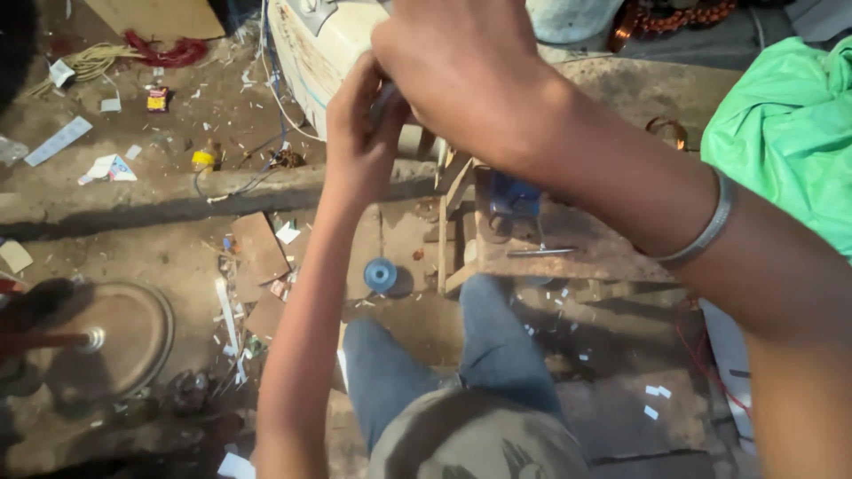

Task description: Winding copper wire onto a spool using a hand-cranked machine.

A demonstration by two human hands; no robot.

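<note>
Right hand [466, 75] over left hand [359, 133], both clasping small grey obj, mostly hidden, unclear

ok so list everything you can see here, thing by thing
small grey object: one, pinched between both hands, mostly hidden
cream machine casing: one, top centre, behind the hands
green cloth: one, right edge
wooden stand: one, brown, centre, with a blue part on it
blue spool: one, on the floor at centre
round metal disc: one, dull grey, lower left
red and yellow wires: a bundle, top left
paper scraps: several, white, scattered on the dirt floor
jeans: blue, the person's legs, bottom centre
bracelet: one, silver, right wrist
left hand: closed on the small object
right hand: closed over it from above
</note>
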